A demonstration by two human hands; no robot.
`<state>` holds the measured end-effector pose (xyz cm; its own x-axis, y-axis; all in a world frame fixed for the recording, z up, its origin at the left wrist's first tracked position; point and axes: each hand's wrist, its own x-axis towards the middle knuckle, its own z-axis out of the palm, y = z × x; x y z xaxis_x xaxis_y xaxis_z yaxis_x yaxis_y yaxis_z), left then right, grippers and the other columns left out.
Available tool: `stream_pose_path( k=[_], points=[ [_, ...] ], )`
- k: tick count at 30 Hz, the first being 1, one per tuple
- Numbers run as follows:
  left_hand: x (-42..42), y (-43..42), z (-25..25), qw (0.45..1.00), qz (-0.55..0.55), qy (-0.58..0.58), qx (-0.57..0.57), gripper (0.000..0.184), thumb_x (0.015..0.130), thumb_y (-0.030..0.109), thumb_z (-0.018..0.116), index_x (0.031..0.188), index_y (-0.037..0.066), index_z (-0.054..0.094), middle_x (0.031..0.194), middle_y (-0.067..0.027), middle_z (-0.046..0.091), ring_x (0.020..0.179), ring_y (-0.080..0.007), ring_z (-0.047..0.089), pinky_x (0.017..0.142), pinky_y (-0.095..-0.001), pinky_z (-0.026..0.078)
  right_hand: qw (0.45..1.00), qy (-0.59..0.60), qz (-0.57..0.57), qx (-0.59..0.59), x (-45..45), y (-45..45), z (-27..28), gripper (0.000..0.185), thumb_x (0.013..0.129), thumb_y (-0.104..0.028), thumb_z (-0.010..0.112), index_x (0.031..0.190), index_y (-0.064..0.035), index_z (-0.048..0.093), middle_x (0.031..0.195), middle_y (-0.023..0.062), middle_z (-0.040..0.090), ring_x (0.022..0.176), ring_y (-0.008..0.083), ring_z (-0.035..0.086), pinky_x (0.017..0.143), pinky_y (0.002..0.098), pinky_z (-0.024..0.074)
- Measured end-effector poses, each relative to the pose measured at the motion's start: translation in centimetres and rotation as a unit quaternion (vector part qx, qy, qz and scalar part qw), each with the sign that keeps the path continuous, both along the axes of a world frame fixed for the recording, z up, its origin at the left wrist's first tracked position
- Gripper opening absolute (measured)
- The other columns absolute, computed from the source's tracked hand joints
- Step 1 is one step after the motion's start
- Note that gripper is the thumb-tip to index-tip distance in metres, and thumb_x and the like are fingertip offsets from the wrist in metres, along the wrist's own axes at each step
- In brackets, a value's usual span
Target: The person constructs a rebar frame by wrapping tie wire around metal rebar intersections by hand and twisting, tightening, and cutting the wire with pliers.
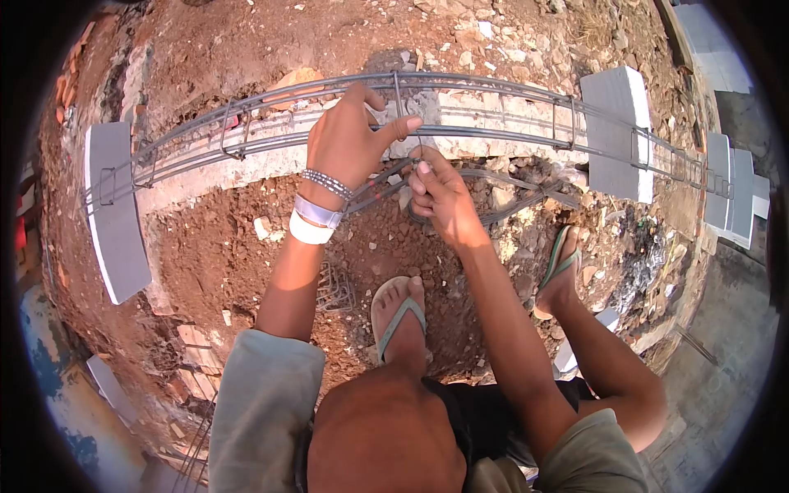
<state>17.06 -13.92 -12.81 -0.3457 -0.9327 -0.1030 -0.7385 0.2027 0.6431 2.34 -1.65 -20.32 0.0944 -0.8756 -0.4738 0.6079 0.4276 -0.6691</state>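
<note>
A long rebar cage (pixel 485 131) of thin steel bars and square stirrups runs across the view above a pale concrete strip. My left hand (pixel 349 135), with bracelets and a white band at the wrist, is closed around its bars, thumb stretched along the lower one. Just below that bar my right hand (pixel 444 197) pinches a thin wire that reaches up toward the bar near a stirrup. Its far end is too small to make out. Behind and below my right hand lies a bundle of bent dark steel strands (pixel 514 201), partly hidden by both hands.
Grey boards with white edges stand at the left (pixel 119 214) and right (pixel 616 135) under the cage. Loose stirrups (pixel 335 289) lie on the rubble-strewn soil. My sandalled left foot (pixel 400 316) and right foot (pixel 560 267) are below the cage.
</note>
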Motion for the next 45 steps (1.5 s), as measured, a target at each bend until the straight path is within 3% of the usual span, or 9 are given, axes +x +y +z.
stream_pose_path(
  k=[5, 14, 17, 20, 23, 27, 35, 39, 45],
  points=[
    [0.9, -0.8, 0.6, 0.99, -0.054, 0.124, 0.039, 0.062, 0.105, 0.045, 0.052, 0.153, 0.008, 0.036, 0.076, -0.0182, 0.071, 0.076, -0.0277, 0.074, 0.064, -0.0364, 0.051, 0.999, -0.016, 0.029, -0.026, -0.8, -0.2, -0.5, 0.028, 0.109, -0.027, 0.05, 0.132, -0.0108, 0.051, 0.08, -0.0059, 0.045, 0.062, 0.0032, 0.03, 0.055, 0.0196, 0.0265],
    [0.8, 0.4, 2.4, 0.995, -0.09, 0.044, 0.029, 0.05, 0.104, 0.033, 0.056, 0.145, 0.008, 0.047, 0.087, -0.0175, 0.074, 0.083, -0.0351, 0.074, 0.074, -0.0412, 0.054, 0.986, 0.157, -0.059, 0.013, -0.5, 4.4, -0.7, 0.02, 0.109, -0.022, 0.046, 0.122, -0.0078, 0.054, 0.077, -0.0046, 0.044, 0.061, 0.002, 0.033, 0.054, 0.0194, 0.0259],
    [1.1, 1.3, 0.8, 0.988, -0.097, 0.095, -0.071, 0.042, 0.103, 0.033, 0.057, 0.134, 0.004, 0.057, 0.087, -0.0141, 0.075, 0.076, -0.0347, 0.071, 0.076, -0.0409, 0.055, 0.976, 0.201, -0.083, 0.015, 1.7, 8.8, -1.1, 0.018, 0.111, -0.025, 0.044, 0.114, -0.0084, 0.051, 0.077, -0.0035, 0.043, 0.061, 0.0033, 0.033, 0.054, 0.0206, 0.0301],
    [1.2, 1.9, 0.2, 0.927, -0.109, 0.103, -0.345, 0.04, 0.102, 0.033, 0.06, 0.126, 0.001, 0.064, 0.089, -0.013, 0.075, 0.075, -0.0348, 0.07, 0.078, -0.0385, 0.055, 0.958, 0.273, -0.082, -0.029, 3.3, 10.1, -0.4, 0.019, 0.111, -0.025, 0.042, 0.112, -0.0081, 0.05, 0.077, -0.0026, 0.044, 0.062, 0.0047, 0.036, 0.056, 0.0222, 0.0334],
    [2.3, 4.2, 1.9, 0.949, -0.13, 0.154, -0.241, 0.038, 0.102, 0.03, 0.061, 0.122, -0.001, 0.066, 0.092, -0.0113, 0.076, 0.082, -0.0296, 0.071, 0.081, -0.0358, 0.055, 0.928, 0.358, -0.044, -0.096, 3.5, 8.6, 0.8, 0.02, 0.11, -0.02, 0.042, 0.114, -0.0045, 0.054, 0.078, 0.0006, 0.05, 0.065, 0.0091, 0.043, 0.06, 0.0279, 0.0398],
    [4.4, 6.2, 2.9, 0.949, -0.02, 0.276, 0.15, 0.035, 0.103, 0.025, 0.062, 0.124, -0.002, 0.066, 0.094, -0.0105, 0.076, 0.085, -0.0208, 0.072, 0.079, -0.0329, 0.056, 0.875, 0.467, 0.024, -0.124, 2.4, 6.8, 3.8, 0.024, 0.109, -0.021, 0.044, 0.117, -0.0026, 0.059, 0.092, 0.0085, 0.066, 0.071, 0.0162, 0.057, 0.067, 0.0332, 0.0486],
    [7.0, 6.6, 1.2, 0.913, -0.008, 0.357, 0.196, 0.028, 0.1, 0.022, 0.067, 0.112, -0.002, 0.072, 0.093, -0.0109, 0.076, 0.084, -0.0164, 0.07, 0.078, -0.0299, 0.055, 0.811, 0.518, 0.119, -0.243, 0.6, 4.7, 6.5, 0.032, 0.106, -0.027, 0.054, 0.118, 0.0001, 0.066, 0.101, 0.0145, 0.071, 0.089, 0.0234, 0.068, 0.083, 0.0347, 0.0519],
    [6.2, 7.7, 2.9, 0.934, -0.015, 0.309, 0.179, 0.036, 0.104, 0.032, 0.06, 0.112, -0.001, 0.072, 0.1, -0.0124, 0.074, 0.09, -0.0185, 0.069, 0.084, -0.0332, 0.055, 0.91, 0.381, 0.078, -0.144, 2.2, 3.7, 8.5, 0.032, 0.104, -0.028, 0.059, 0.111, 0.0015, 0.07, 0.097, 0.0108, 0.069, 0.088, 0.0165, 0.063, 0.081, 0.0317, 0.0493],
    [3.3, 11.9, -1.4, 0.793, 0.072, 0.544, 0.266, 0.057, 0.11, 0.047, 0.037, 0.143, 0.002, 0.047, 0.138, -0.0184, 0.055, 0.119, -0.0249, 0.058, 0.1, -0.0387, 0.047, 0.952, 0.302, -0.012, -0.051, 2.6, 3.4, 8.9, 0.027, 0.104, -0.023, 0.061, 0.11, 0.0011, 0.071, 0.084, -0.0001, 0.064, 0.074, 0.0057, 0.056, 0.065, 0.0227, 0.0451]
  ],
)
